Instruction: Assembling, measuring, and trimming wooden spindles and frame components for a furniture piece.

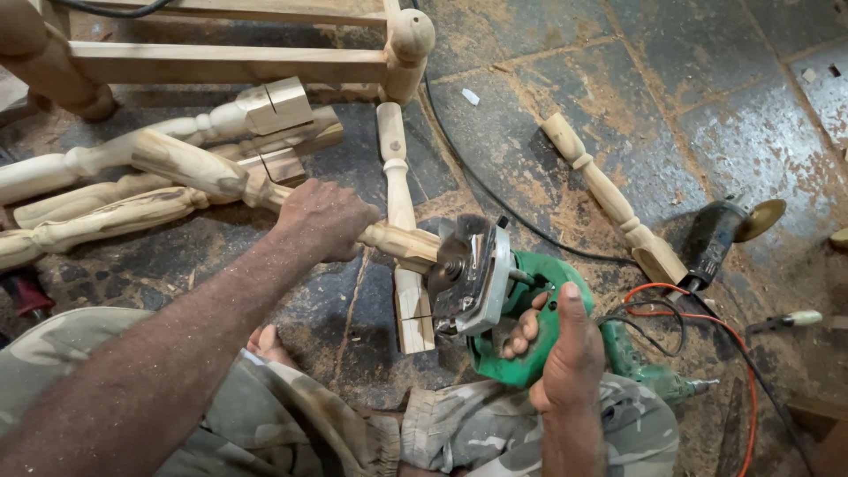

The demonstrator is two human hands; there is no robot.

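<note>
Green saw (pixel 495 291) against turned leg (pixel 265 190)

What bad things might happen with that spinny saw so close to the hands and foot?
The left hand grips the turned wooden leg bare, not far from the saw's blade; a slip might cut it. The right hand alone holds the green saw, so a kick could twist it loose. A bare foot sits just below the cut, and the orange cord lies looped nearby, where it might snag.
</note>
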